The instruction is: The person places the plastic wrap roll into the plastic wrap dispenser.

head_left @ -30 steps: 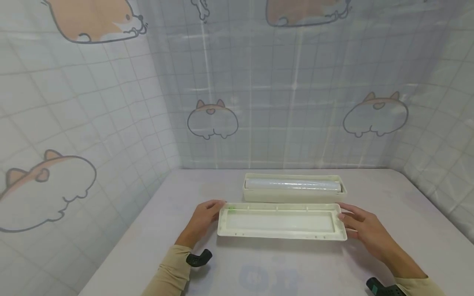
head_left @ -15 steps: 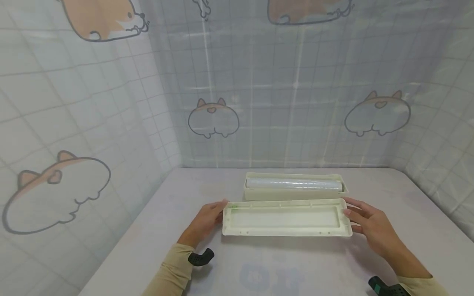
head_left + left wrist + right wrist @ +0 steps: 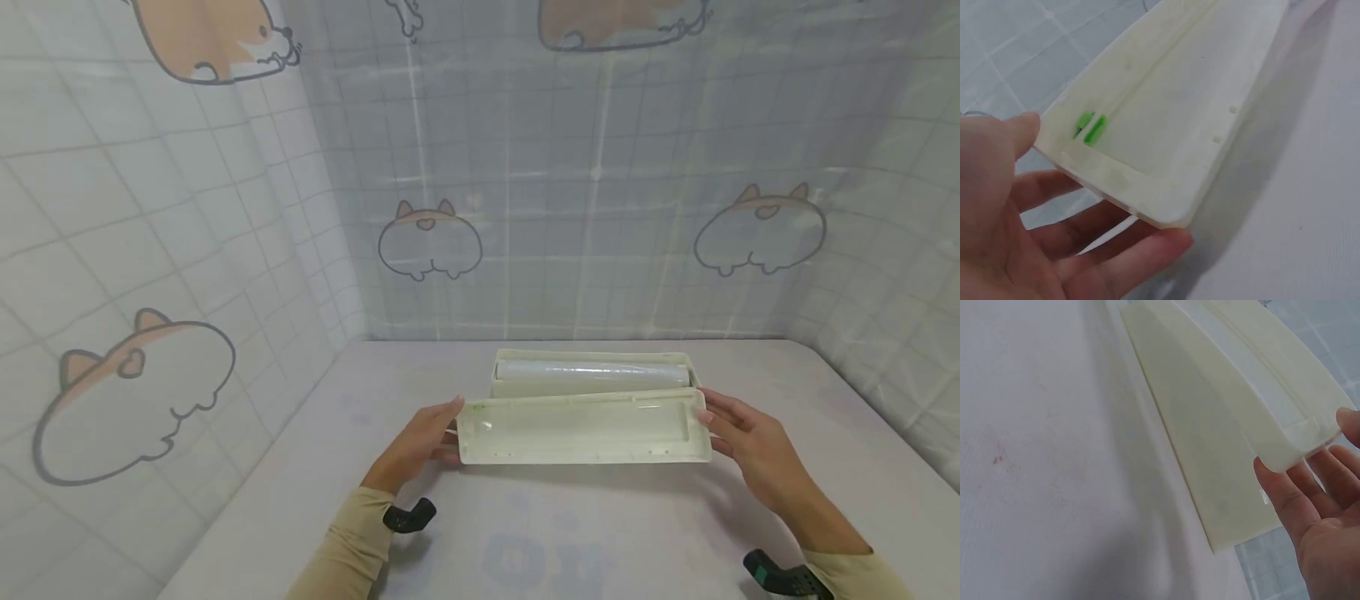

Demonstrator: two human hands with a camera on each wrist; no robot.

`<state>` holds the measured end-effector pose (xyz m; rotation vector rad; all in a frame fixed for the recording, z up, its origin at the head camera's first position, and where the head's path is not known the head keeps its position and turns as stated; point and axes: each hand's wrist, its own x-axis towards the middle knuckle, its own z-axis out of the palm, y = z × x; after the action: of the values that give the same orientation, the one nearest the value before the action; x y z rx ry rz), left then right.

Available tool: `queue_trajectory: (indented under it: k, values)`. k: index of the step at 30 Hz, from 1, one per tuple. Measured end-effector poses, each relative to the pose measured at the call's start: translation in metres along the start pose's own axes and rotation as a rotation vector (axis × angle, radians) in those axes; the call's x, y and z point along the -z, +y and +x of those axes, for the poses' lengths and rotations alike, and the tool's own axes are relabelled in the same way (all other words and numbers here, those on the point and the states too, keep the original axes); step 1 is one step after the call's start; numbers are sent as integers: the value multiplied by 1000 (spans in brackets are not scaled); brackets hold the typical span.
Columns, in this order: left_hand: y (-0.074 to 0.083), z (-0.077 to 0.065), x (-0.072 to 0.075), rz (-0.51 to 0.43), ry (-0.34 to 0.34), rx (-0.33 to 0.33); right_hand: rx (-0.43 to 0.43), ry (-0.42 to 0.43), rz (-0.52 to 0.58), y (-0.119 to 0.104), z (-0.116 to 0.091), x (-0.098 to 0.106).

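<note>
A long cream plastic lid (image 3: 585,432) is held up between my two hands, its hollow inner side facing me. My left hand (image 3: 416,446) grips the lid's left end, thumb at the upper corner and fingers under the edge. The right end is held by my right hand (image 3: 757,454), fingers spread along the underside. Just behind the lid stands a matching cream box (image 3: 551,389) with a shiny roll of plastic film (image 3: 592,372) inside. The lid hides the lower front of this box in the head view. A small green piece (image 3: 1094,129) sits inside the lid's left corner.
The pale table (image 3: 555,533) has faded blue lettering near the front. A wrinkled, grid-patterned curtain (image 3: 577,283) with cartoon dogs surrounds its back and sides. Black wrist devices (image 3: 409,517) are on both arms.
Both hands have raised the lid and moved it slightly away toward the box. It has tilted more upright, and now overlaps the box's front in the head view. The box stays in place.
</note>
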<state>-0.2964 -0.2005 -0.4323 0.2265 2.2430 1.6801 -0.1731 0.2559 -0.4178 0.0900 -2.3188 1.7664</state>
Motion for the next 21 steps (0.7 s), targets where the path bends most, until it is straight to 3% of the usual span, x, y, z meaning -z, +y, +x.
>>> queue_trajectory:
  k: [6, 16, 21]
  values:
    - [14, 6, -4, -29, 49, -83, -57, 19, 4, -3, 7, 4]
    - [37, 19, -20, -129, 141, -277, 14, -18, -31, -9, 29, 20]
    - [44, 25, -28, -150, 155, -359, 28, 15, -65, -13, 39, 26]
